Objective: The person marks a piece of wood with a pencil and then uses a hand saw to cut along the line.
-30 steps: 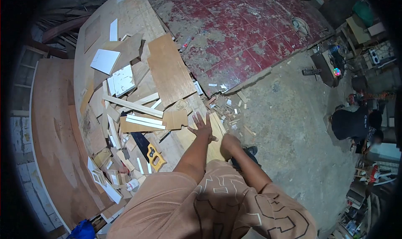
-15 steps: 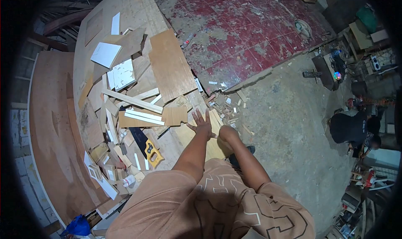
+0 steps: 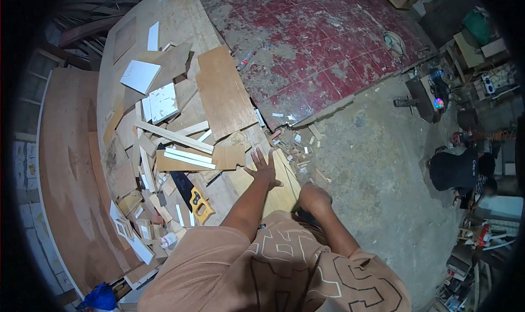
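My left hand (image 3: 264,171) lies with fingers spread on a pale wooden board (image 3: 284,194) at the table's edge. Just right of the board, my right hand (image 3: 314,198) is closed in a fist; whatever it grips, if anything, is hidden under it. A handsaw (image 3: 201,203) with a yellow handle and dark blade rests on the table left of my left forearm. Close to my left fingertips is a brown board (image 3: 228,156) with two white strips (image 3: 189,158) lying across it.
Wood offcuts and white panels (image 3: 140,76) crowd the table at left. A larger brown plywood sheet (image 3: 221,90) lies beyond my hands. Scraps (image 3: 298,148) litter the concrete floor beside a raised red tiled floor (image 3: 328,55). Another person (image 3: 455,168) is low down at far right.
My right fist has moved right and back toward my body, away from my left hand. My left hand stays spread on the board, almost unmoved.
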Demonstrator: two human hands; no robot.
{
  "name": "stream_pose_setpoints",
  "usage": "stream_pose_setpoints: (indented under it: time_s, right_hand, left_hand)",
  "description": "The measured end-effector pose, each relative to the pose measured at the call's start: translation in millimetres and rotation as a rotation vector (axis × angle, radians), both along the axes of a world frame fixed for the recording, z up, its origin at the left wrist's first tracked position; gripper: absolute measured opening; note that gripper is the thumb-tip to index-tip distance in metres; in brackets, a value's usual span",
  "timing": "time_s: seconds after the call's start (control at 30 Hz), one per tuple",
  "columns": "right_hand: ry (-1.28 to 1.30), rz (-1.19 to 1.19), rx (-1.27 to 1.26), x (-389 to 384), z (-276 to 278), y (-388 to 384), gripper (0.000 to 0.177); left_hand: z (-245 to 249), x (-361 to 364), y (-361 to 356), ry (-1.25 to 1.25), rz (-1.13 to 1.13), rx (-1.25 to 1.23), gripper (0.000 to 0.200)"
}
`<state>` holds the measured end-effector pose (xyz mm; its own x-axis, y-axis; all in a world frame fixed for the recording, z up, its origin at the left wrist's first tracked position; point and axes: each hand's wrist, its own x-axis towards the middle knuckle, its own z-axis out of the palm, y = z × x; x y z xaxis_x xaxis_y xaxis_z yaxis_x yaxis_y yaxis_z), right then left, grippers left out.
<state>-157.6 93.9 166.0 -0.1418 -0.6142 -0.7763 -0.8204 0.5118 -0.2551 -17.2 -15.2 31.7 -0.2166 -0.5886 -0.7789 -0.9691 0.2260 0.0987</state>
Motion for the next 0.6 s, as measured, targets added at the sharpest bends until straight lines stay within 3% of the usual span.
stream_pose_setpoints:
  time_s: [0.2, 0.27, 0.4, 0.47, 0.6]
  right_hand:
    - [0.049, 0.157, -0.041, 14.3, 15.2, 2.8, 0.032]
    - [0.088, 0.002, 0.000, 17.2, 25.5, 1.2, 0.030]
    - [0.083, 0.010, 0.013, 16.0, 29.1, -13.9, 0.029]
    - [0.042, 0.014, -0.034, 19.0, 1.7, -23.1, 0.029]
    - [0.018, 0.093, -0.183, 26.7, -116.8, -47.6, 0.033]
  left_hand:
    - [5.2, 5.5, 2.8, -0.008, -0.067, -0.007, 0.157]
    - [12.0, 6.0, 3.4, -0.005, -0.061, -0.014, 0.155]
    - [14.6, 0.3, 3.7, -0.035, -0.043, -0.017, 0.153]
    - [12.3, -2.1, 0.6, -0.049, -0.034, -0.006, 0.154]
    - [6.1, -3.3, 0.3, -0.068, -0.009, 0.004, 0.155]
